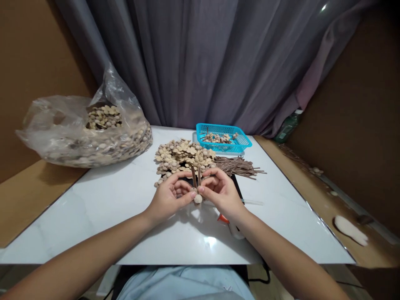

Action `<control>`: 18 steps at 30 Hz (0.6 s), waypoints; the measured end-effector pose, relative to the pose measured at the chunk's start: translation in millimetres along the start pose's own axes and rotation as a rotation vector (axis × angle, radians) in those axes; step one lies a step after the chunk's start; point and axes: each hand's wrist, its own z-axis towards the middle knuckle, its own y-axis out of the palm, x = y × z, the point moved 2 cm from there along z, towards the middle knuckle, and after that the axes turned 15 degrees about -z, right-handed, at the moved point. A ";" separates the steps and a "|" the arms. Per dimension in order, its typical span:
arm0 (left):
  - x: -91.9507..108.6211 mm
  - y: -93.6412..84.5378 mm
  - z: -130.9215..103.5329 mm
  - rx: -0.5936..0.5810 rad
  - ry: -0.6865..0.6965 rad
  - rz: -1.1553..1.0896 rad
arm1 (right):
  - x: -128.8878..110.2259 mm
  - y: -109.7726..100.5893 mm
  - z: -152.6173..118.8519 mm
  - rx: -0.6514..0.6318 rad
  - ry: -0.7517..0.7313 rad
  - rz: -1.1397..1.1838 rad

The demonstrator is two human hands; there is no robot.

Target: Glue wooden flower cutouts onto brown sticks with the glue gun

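Observation:
Both of my hands meet over the near middle of the table. Between thumb and fingers, my left hand [173, 192] pinches one side of a small beige flower-shaped piece [198, 199] with rounded, padded petals. My right hand [220, 189] pinches its other side. Two brown strips [194, 177] with a stitched look stand up from the piece between my hands. Just beyond my fingers is a heap of similar beige flower pieces [178, 156]. Under my right wrist, an orange-tipped white tool [223, 218] is mostly hidden, and a translucent stick [253, 202] lies nearby.
A bundle of brown strips [239, 166] lies right of the heap. Behind it stands a blue plastic basket [243, 146] holding more pieces. A large clear bag [71, 146] of pieces fills the left side. Brown boards border the white table [103, 216], and a grey curtain [187, 62] hangs behind.

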 end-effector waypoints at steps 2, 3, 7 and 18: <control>0.3 -0.8 1.6 0.010 -0.003 0.003 | 0.3 -0.1 1.6 -0.011 0.011 0.012; 0.7 -1.1 2.2 0.020 -0.003 0.002 | 0.2 -0.5 2.3 -0.009 0.013 0.022; 2.1 -1.6 3.1 0.049 -0.006 -0.005 | 0.6 -4.3 5.4 0.051 0.052 0.081; 3.0 -2.0 4.3 0.113 -0.003 0.011 | 4.4 -4.4 7.7 0.087 0.057 -0.006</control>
